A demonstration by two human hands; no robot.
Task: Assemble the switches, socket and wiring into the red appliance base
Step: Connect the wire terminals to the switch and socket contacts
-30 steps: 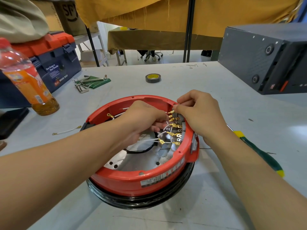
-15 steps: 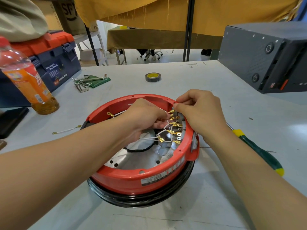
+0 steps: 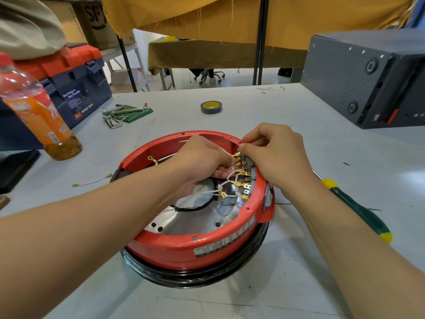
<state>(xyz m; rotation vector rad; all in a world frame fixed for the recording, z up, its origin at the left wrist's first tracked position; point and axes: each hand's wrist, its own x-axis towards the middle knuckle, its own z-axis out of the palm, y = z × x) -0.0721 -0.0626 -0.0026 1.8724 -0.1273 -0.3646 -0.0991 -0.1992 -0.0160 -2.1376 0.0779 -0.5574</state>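
Fingers of both hands pinching white wires inside red base.

Head camera looks forward and down, close over the table.

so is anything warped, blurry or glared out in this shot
Head view: wide-angle bending bows the table edge and stretches the forearms; the bottle at the left edge is soft and smeared; light glares off the metal plate inside the red base; the brass terminals stay sharp.
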